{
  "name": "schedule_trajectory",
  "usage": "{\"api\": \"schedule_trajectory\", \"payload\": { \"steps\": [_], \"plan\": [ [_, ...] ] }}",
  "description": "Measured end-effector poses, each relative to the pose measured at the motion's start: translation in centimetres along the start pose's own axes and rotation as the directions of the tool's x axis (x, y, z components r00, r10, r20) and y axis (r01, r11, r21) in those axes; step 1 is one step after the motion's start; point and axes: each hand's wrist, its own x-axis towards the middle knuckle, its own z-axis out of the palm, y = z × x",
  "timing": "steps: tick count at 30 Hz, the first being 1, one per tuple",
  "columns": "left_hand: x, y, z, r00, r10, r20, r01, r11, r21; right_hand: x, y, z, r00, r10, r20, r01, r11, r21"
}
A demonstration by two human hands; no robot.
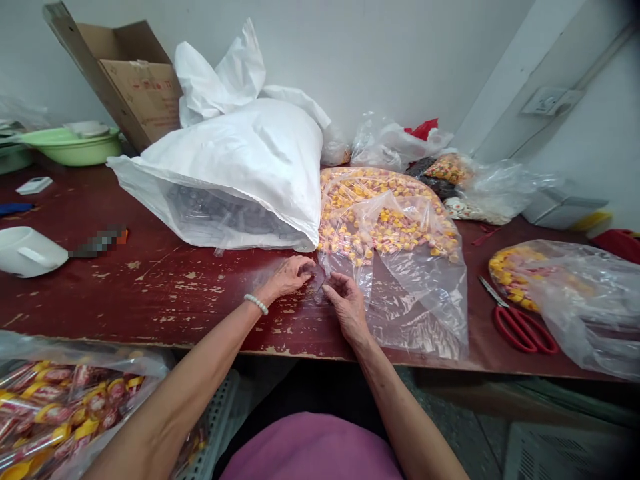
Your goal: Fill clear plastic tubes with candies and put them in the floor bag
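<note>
At frame centre, I handle clear plastic [319, 288], my right hand [349, 307] lightly pinching it, my left hand [291, 275] half-curled (its grip I cannot tell); the next move likely calls for delicacy.

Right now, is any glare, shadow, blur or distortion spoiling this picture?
In the head view, glare streaks the large clear bag; shade greys the white sack's mouth; a pixelated patch covers something beside the white container; the cardboard box leans outward, perhaps lens distortion; clear plastic between the left hand and right hand is hard to make out.
</note>
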Motion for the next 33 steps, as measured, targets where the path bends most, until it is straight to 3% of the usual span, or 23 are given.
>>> {"api": "schedule_trajectory", "payload": {
  "steps": [3, 6, 8, 11, 16, 19, 23, 26, 29, 33],
  "plan": [
    [-2.1, 0.4, 0.5, 0.989, -0.139, -0.059, 0.106, 0.917, -0.386, -0.3, 0.1, 0.5, 1.000, -0.015, 0.021, 0.016, 0.999, -0.029],
    [-3.8, 1.2, 1.2, 0.961, -0.270, -0.057, 0.152, 0.692, -0.706, -0.8, -0.1, 1.2, 0.999, -0.046, 0.028, 0.046, 0.999, 0.004],
    [-4.6, 1.7, 1.4, 0.942, -0.333, -0.048, 0.158, 0.563, -0.811, -1.1, -0.5, 1.5, 0.997, -0.067, 0.032, 0.067, 0.998, 0.003],
    [-5.3, 2.1, 1.3, 0.941, -0.336, -0.029, 0.142, 0.471, -0.871, -1.5, -1.3, 1.8, 0.994, -0.091, 0.066, 0.095, 0.994, -0.061],
    [-6.0, 2.2, 1.3, 0.982, -0.188, 0.016, 0.105, 0.470, -0.876, -1.6, -1.5, 2.0, 0.987, -0.108, 0.117, 0.122, 0.985, -0.124],
    [-6.1, 2.0, 2.1, 0.990, -0.144, -0.016, 0.059, 0.504, -0.862, -1.7, -1.1, 2.2, 0.985, -0.121, 0.125, 0.140, 0.978, -0.152],
    [-5.9, 2.1, 2.9, 0.972, -0.187, -0.141, 0.007, 0.624, -0.782, -2.1, -1.3, 2.9, 0.975, -0.161, 0.150, 0.191, 0.958, -0.214],
    [-5.7, 2.8, 2.6, 0.954, -0.237, -0.185, 0.024, 0.672, -0.740, -2.7, -2.4, 2.9, 0.966, -0.186, 0.178, 0.228, 0.938, -0.260],
    [-5.7, 3.4, 2.1, 0.933, -0.308, -0.185, 0.069, 0.658, -0.750, -2.4, -4.0, 1.3, 0.954, -0.241, 0.178, 0.289, 0.898, -0.331],
    [-5.5, 3.2, 2.2, 0.917, -0.370, -0.147, 0.120, 0.610, -0.784, 1.2, -4.7, -3.7, 0.942, -0.336, -0.015, 0.287, 0.825, -0.487]
  ]
}}
